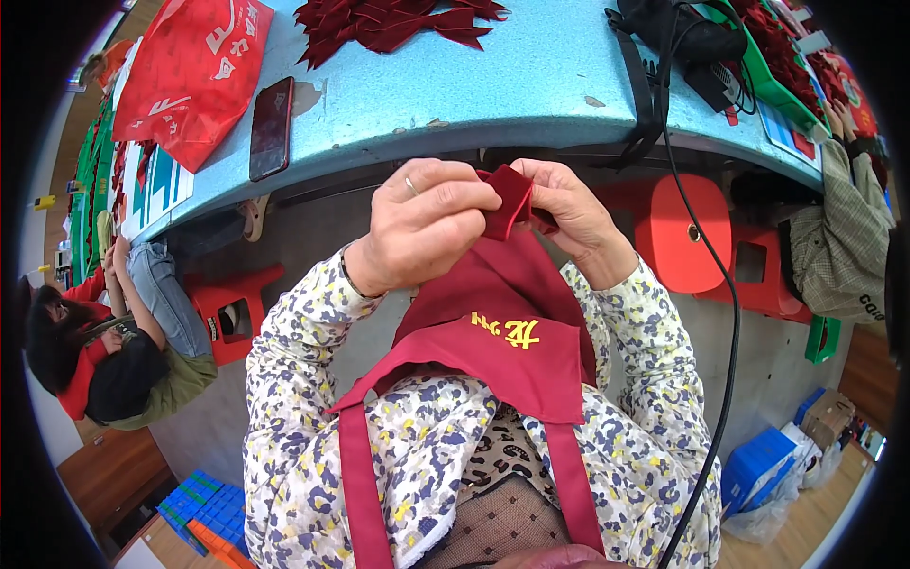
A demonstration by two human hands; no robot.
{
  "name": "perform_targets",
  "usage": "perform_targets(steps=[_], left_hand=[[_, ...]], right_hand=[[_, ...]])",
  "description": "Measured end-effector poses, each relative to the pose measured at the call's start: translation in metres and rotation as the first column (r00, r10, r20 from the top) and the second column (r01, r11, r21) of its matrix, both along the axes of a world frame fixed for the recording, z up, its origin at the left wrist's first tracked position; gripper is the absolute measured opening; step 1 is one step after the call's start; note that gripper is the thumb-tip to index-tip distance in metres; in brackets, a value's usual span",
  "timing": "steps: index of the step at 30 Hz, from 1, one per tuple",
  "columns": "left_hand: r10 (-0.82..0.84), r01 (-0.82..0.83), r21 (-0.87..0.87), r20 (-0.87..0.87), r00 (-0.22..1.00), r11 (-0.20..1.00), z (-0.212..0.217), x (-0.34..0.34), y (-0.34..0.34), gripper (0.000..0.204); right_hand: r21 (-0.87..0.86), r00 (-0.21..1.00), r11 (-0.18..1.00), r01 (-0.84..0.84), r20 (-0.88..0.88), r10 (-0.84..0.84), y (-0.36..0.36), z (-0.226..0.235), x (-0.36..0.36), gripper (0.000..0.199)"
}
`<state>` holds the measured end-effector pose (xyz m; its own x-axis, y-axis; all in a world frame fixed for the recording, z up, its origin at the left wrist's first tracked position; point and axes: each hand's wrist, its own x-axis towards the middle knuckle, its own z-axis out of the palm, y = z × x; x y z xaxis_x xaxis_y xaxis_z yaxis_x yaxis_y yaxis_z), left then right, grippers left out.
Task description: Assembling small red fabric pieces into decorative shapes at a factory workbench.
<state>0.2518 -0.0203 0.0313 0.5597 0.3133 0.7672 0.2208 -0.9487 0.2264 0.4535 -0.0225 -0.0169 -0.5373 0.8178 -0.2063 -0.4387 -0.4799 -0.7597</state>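
I pinch a small dark red ribbon piece (512,201) between my left hand (422,223) and right hand (569,211), both closed on it, close above my red apron (493,322), below the blue table (455,85), so the fold stays tight.

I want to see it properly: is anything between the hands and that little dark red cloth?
No. Both the left hand and the right hand already pinch the cloth directly, with nothing visible between them.
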Motion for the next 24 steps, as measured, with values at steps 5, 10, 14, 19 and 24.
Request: perform_targets(steps=[5,10,14,19,24], left_hand=[[-0.021,0.032,0.153,-0.073,0.997,0.988,-0.005,-0.003,0.0,0.029],[-0.043,0.057,0.214,-0.069,0.997,0.975,-0.008,-0.002,0.001,0.028],[-0.024,0.04,0.172,-0.098,0.995,0.984,-0.009,-0.006,-0.005,0.029],[-0.002,0.015,0.138,-0.097,0.995,0.99,-0.013,-0.006,-0.006,0.027],[-0.035,0.048,0.182,-0.077,0.996,0.982,-0.016,-0.005,-0.004,0.027]], right_hand=[[-0.007,1.0,1.0,0.017,-0.016,-0.017,-0.001,0.003,0.0,0.021],[0.002,1.0,1.0,-0.006,-0.017,0.006,0.002,0.003,0.004,0.021],[0.005,1.0,1.0,0.002,-0.015,-0.002,0.002,0.002,0.005,0.02],[0.001,1.0,1.0,0.0,-0.015,0.0,0.003,0.001,0.006,0.02],[0.003,1.0,1.0,-0.005,-0.024,0.005,0.003,-0.003,0.005,0.021]])
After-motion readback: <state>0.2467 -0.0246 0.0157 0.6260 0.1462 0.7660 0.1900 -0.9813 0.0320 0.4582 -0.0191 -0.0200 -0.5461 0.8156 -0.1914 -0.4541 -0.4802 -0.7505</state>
